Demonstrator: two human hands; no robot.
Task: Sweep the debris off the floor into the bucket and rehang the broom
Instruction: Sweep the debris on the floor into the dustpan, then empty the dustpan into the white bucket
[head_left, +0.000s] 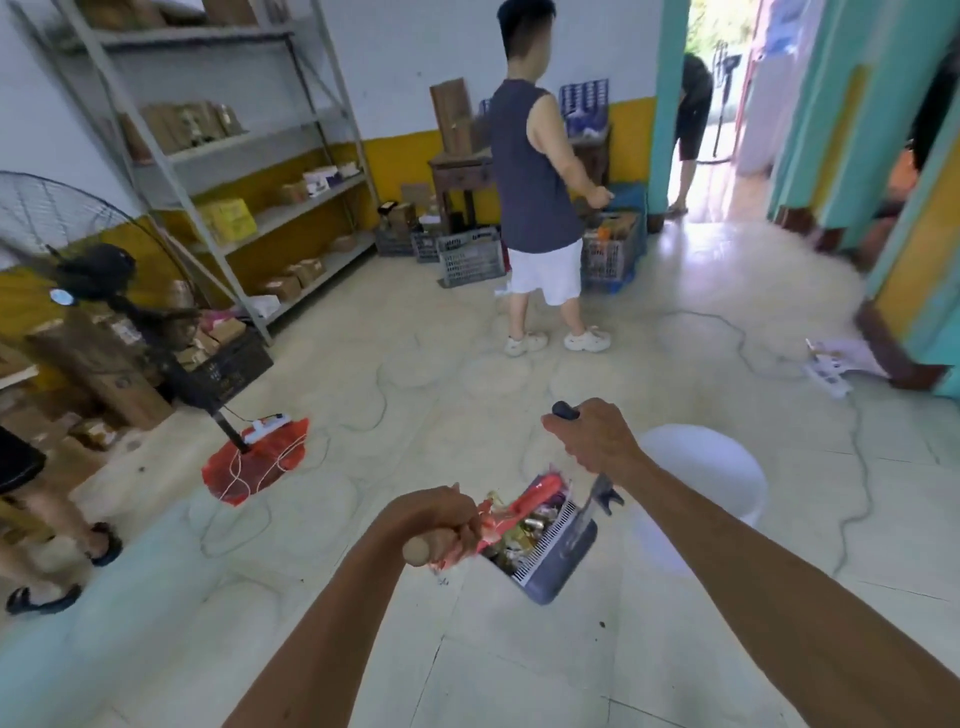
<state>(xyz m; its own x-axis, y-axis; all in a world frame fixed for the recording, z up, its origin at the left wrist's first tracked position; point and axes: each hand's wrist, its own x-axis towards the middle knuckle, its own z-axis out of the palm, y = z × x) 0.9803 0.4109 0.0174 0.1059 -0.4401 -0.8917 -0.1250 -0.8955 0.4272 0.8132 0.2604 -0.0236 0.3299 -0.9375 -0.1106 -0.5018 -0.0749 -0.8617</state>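
My left hand grips the wooden top of the broom handle, whose red bristle head lies over the dustpan. My right hand holds the dark upright dustpan handle. The grey dustpan hangs tilted above the floor, filled with debris of wrappers and small scraps. A white bucket stands on the floor just right of the dustpan, partly hidden behind my right forearm.
A person stands ahead by grey crates. Metal shelving lines the left wall. A standing fan rests on a red bag. Cables trail across the floor. Another person's legs are at far left.
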